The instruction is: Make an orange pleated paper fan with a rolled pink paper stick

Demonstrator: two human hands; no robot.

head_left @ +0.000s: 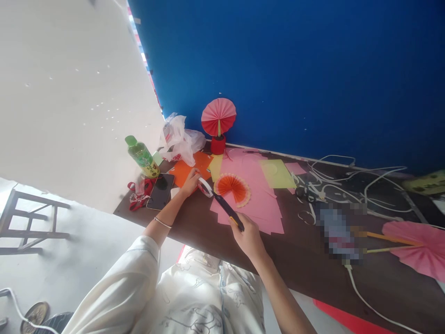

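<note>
My left hand (pixel 191 183) is closed on a roll of white tape (pixel 205 186), held up over the dark table. In my right hand (pixel 248 235) is a black utility knife (pixel 225 207) with a yellow strip near its rear end. The knife's front end meets the lower right edge of the tape roll; whether the blade is out is too small to tell. Just beyond the knife lies a pleated orange paper fan (pixel 232 186) with a pale scalloped edge, resting on pink paper sheets (pixel 243 167).
A green-capped bottle (pixel 143 157), a phone (pixel 160 191) and a plastic bag (pixel 182 139) stand or lie at left. Against the blue wall is a round pink-and-red fan (pixel 219 117) in a red pot (pixel 218 145). White cables (pixel 347 185) and a pink fan (pixel 420 248) occupy the right.
</note>
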